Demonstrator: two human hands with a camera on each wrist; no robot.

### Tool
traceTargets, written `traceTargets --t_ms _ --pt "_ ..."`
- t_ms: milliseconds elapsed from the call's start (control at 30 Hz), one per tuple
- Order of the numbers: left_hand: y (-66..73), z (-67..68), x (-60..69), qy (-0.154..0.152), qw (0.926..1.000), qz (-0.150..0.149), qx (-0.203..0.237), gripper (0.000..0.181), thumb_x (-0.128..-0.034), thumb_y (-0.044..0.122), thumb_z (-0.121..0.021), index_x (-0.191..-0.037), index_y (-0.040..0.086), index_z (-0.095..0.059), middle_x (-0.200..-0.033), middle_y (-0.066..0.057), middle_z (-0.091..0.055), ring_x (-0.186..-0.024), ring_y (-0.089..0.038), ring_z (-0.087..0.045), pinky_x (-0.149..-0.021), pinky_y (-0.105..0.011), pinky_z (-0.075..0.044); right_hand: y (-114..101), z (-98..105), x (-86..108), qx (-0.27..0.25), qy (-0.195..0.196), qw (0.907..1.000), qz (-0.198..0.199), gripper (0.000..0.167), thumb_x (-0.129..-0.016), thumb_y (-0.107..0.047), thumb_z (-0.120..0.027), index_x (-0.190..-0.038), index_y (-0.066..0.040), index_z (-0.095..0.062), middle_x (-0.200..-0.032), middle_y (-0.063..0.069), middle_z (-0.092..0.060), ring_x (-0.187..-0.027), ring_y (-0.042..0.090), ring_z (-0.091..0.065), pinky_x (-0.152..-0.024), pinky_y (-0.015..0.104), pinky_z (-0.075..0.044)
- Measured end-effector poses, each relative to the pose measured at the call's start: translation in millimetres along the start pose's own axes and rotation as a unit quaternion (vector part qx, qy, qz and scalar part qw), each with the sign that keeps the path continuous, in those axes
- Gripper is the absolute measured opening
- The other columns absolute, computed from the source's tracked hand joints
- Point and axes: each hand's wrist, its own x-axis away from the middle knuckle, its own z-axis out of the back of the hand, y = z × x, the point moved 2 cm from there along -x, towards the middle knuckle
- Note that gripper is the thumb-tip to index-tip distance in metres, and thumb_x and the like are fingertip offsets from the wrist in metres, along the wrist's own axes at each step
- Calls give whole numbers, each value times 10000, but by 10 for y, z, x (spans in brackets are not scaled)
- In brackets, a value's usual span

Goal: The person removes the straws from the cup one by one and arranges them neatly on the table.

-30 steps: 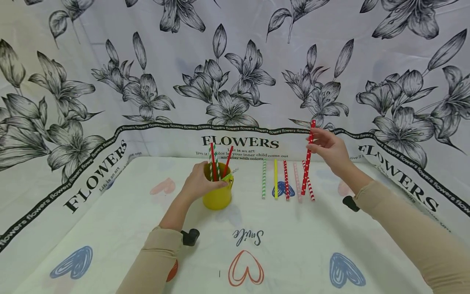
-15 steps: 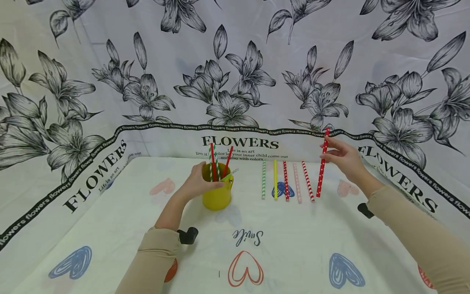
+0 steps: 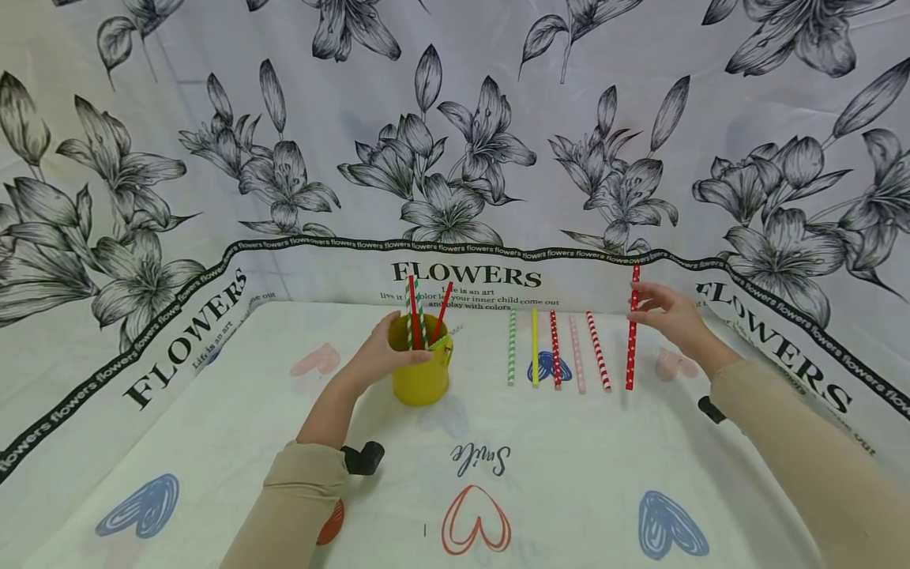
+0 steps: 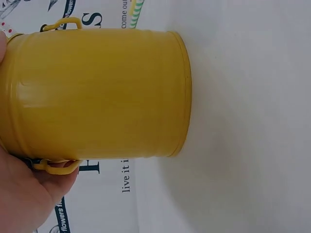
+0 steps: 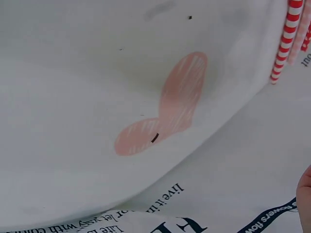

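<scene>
In the head view my left hand [image 3: 373,356] grips the rim of a small yellow bucket [image 3: 419,389] standing on the table. Red straws [image 3: 442,312] and green-and-white striped straws [image 3: 422,320] poke up from inside it. The left wrist view shows the bucket's side [image 4: 102,92] close up, its base towards the right. Over on the right, my right hand [image 3: 671,316] pinches a red straw with white dots [image 3: 631,348] by its upper part. That straw is almost vertical in the head view; whether its lower end touches the cloth I cannot tell.
A row of straws lies left of the right hand: green-striped [image 3: 511,348], yellow [image 3: 535,348], red dotted [image 3: 554,352], pale pink [image 3: 577,356] and red-striped [image 3: 599,352]. A white cloth with printed hearts covers the table [image 3: 554,458]. Behind hangs a flower-printed curtain [image 3: 490,205].
My right hand has carried the red dotted straw rightwards, off the red-striped one, then slightly down, turning it more upright. The left hand stays on the bucket, barely shifting.
</scene>
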Motion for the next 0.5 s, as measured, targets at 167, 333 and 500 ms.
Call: traceTargets --t_ms 167,333,500 --pt "-6 8 -5 -41 10000 89 3 1037 -822 402 -755 -1567 128 -88 -1599 -186 -89 -1447 -411 -106 -1110 -640 -161 123 -40 -87 153 -305 9994 -15 661 -928 -199 -678 -1471 3 -359 -1302 244 -494 -1052 178 -499 -980 549 -390" --pt "2 -3 5 30 9999 116 123 1013 -824 375 -756 -1566 132 -111 -1598 -179 -106 -1447 -402 -119 -1114 -633 -163 212 -70 -154 248 -621 9977 -86 668 -935 -183 -667 -1473 29 -333 -1330 277 -470 -1146 332 -468 -993 553 -375" --pt "20 -16 26 119 9995 152 239 999 -817 358 -763 -1564 145 -134 -1598 -169 -121 -1447 -393 -128 -1114 -633 -165 303 -98 -234 344 -891 9954 -115 660 -934 -163 -665 -1464 48 -333 -1308 281 -474 -1144 348 -477 -955 472 -417"
